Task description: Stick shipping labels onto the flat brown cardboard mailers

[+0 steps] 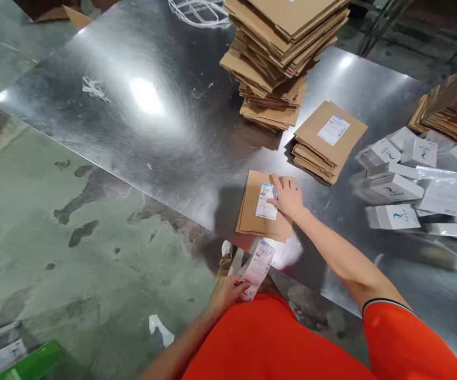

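Observation:
My right hand (pixel 289 198) lies with its fingers spread on a flat brown cardboard piece (pixel 250 214), touching the right side of a white shipping label (pixel 266 201) on it. Under this piece, another cardboard edge shows at the left. My left hand (pixel 228 291) is closed on a strip of printed labels (pixel 258 266), in front of the table's near edge. Farther back to the right is a short stack of flat cardboard (pixel 325 137), whose top piece bears a similar label (pixel 333 130).
A tall, uneven stack of folded cardboard (pixel 279 63) stands at the back of the metal table (pixel 165 153). White boxes (pixel 398 187) in clear wrap lie at the right, near more cardboard (pixel 450 103). White string (pixel 95 88) lies at the left; paper scrap (pixel 160 330) is on the floor.

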`<state>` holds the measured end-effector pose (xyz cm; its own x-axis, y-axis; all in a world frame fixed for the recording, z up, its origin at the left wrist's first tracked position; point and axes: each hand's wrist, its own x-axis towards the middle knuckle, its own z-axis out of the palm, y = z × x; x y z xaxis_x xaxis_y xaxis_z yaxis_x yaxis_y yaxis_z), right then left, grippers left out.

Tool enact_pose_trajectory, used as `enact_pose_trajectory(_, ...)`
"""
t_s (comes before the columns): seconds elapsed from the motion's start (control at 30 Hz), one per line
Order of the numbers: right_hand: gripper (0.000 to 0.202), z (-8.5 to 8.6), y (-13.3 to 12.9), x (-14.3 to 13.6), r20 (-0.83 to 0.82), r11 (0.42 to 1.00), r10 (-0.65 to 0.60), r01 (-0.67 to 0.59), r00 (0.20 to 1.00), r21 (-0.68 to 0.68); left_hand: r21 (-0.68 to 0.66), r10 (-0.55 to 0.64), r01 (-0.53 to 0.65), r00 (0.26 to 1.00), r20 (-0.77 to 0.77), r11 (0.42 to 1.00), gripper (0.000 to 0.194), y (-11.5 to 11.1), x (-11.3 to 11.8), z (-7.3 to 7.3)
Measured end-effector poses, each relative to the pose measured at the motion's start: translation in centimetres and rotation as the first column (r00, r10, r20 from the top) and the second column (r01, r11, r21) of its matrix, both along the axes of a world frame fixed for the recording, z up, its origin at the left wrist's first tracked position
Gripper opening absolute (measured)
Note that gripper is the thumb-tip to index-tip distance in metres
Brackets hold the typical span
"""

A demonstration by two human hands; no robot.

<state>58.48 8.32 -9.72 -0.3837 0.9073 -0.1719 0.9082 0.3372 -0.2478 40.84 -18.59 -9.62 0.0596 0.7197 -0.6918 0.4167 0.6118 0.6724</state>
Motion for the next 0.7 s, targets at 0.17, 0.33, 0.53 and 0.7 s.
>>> enact_pose_trajectory(0.17, 0.055, -3.0, -1.7, -1.9, -0.112, 0.995, 0.092, -0.086, 0.989, 0.056, 0.243, -0.223, 0.284, 0.942, -0.251, 0.928, 0.023, 5.7, -0.2, 0.5)
enact_pose_trajectory(0.33, 0.061, -5.0, -5.2, -2.5, -0.148, 0.954, 0.295, -0.300, 0.944, -0.008, 0.196, -0.290, 0.410, 0.845, -0.449, 0.891, 0.027, 8.8, -0.3, -0.9)
enact_pose_trajectory(0.53, 0.055, -2.7, -3.6, 2.2, -0.179, 0.987, -0.158, 0.154, 0.971, -0.039, 0.187, -0.283, 0.386, 0.864, -0.417, 0.903, 0.029, 8.3, -0.8, -1.0)
enact_pose_trajectory(0.7, 0.043, -1.3, -6.8, 5.1, -0.190, 0.843, -0.531, 0.492, 0.826, -0.216, 0.290, -0.139, 0.192, 0.971, -0.193, 0.938, 0.029, 8.3, -2.0, -1.2)
